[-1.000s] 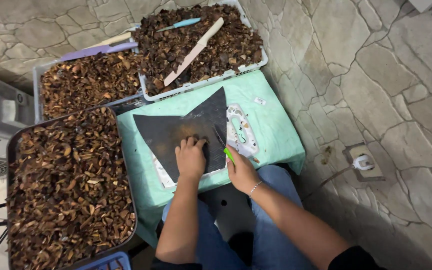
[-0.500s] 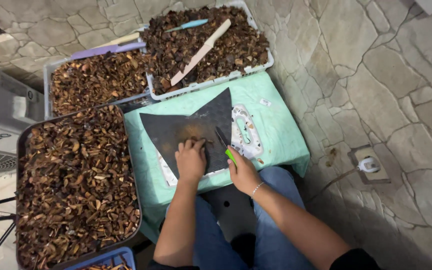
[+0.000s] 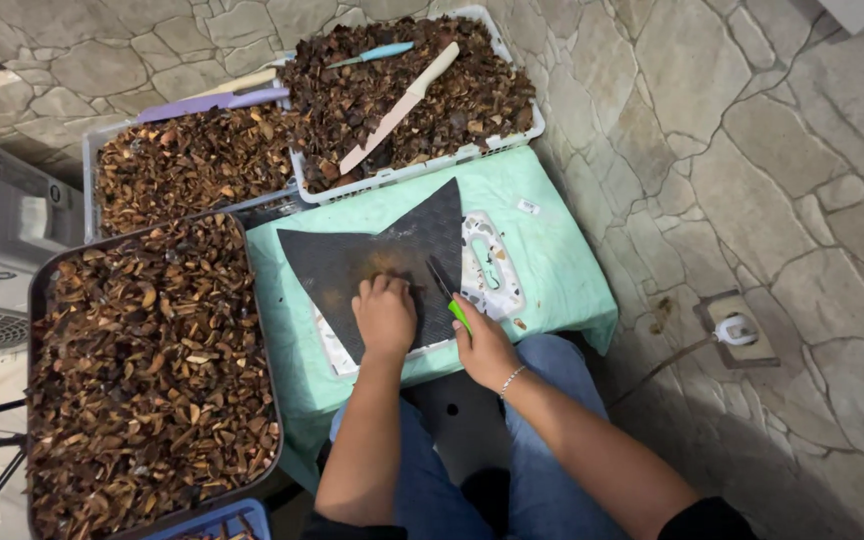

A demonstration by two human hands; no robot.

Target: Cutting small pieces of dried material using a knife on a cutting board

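- My left hand (image 3: 384, 315) lies knuckles up on the dark mat (image 3: 372, 262), fingers curled over something small I cannot make out.
- My right hand (image 3: 484, 345) grips a green-handled knife (image 3: 449, 294), blade on the mat just beside the left fingers.
- A tray of brown husk pieces (image 3: 147, 360) sits to my left.

3 trays (image 3: 42, 300) of brown shell pieces; cream knife (image 3: 402, 105), purple knife (image 3: 207, 102), blue knife (image 3: 372, 55) atop; stone floor (image 3: 752, 150).

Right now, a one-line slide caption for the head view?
Left hand pressed on a dark mat, right hand holding a green-handled knife, trays of brown shell pieces alongside.
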